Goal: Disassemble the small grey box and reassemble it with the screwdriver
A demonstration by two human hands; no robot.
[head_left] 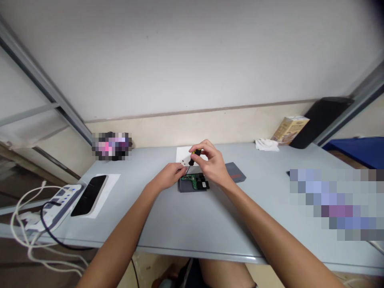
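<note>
My right hand [212, 162] grips a small black and yellow screwdriver [195, 156], its shaft slanting down to the left toward a green circuit board [194, 182]. The board lies in an opened grey casing [187, 186] on the table, with black parts on its right side. My left hand [172, 175] is at the board's upper left corner, beside the screwdriver's tip. Its fingers are closed together, and I cannot make out what is between them. Behind both hands lies a white paper [181, 153] with several tiny dark pieces on it. A grey cover [235, 172] rests to the right, partly behind my right wrist.
A phone [90, 195] lies on paper at the left, near a power strip [55, 208] with loose cables. At the back right stand a carton [291, 129], a crumpled tissue [267, 145] and a tall black object [319, 120]. Blurred items lie at back left and right.
</note>
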